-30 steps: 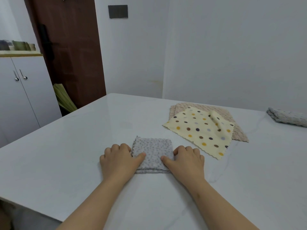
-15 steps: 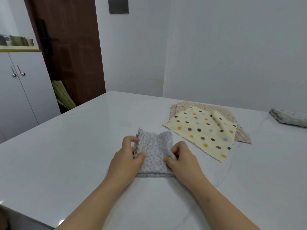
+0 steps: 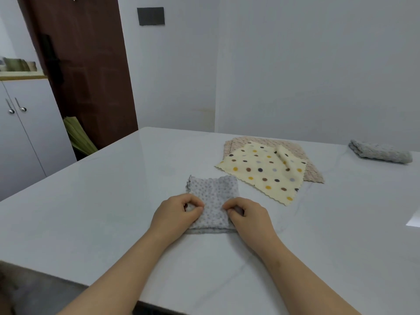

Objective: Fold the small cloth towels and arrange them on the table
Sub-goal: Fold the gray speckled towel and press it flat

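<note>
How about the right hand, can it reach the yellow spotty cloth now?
Probably yes, once it lets go: the right hand pinches the grey dotted cloth, but the cream polka-dot cloth lies just beyond, with bare white table between.

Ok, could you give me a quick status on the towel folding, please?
Left hand and right hand both pinching the grey dotted towel, part folded. Cream polka-dot towel unfolded on beige towel; second grey towel far right. Nothing blocking the fold.
</note>
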{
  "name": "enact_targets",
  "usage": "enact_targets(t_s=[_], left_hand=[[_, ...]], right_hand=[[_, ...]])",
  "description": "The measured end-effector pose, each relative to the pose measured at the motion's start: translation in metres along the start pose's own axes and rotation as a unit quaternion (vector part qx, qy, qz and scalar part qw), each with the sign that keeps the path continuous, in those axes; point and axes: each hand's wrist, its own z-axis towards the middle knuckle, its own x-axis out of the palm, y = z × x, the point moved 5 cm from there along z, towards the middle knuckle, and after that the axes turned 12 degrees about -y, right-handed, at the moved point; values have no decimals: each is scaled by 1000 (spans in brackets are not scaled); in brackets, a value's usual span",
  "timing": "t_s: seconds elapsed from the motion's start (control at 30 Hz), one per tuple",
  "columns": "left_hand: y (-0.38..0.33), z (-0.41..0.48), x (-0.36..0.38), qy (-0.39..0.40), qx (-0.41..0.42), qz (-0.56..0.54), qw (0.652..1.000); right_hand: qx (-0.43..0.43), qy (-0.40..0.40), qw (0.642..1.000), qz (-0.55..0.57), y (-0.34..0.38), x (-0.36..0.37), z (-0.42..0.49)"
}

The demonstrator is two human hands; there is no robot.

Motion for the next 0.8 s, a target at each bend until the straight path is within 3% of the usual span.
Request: enact_targets(t_s=[0.43,0.67,0.8], left_hand=[[4,0,8,22,15,1,1000],[7,41,23,-51,-73,-71,994],[6,65,35,-71,-108,-92,987]], right_hand=[[8,-2,1000,21,-4,-3,-6],[-24,-5,998,-58,-14,5,31],[-11,14,999,-30,-24,16,58]])
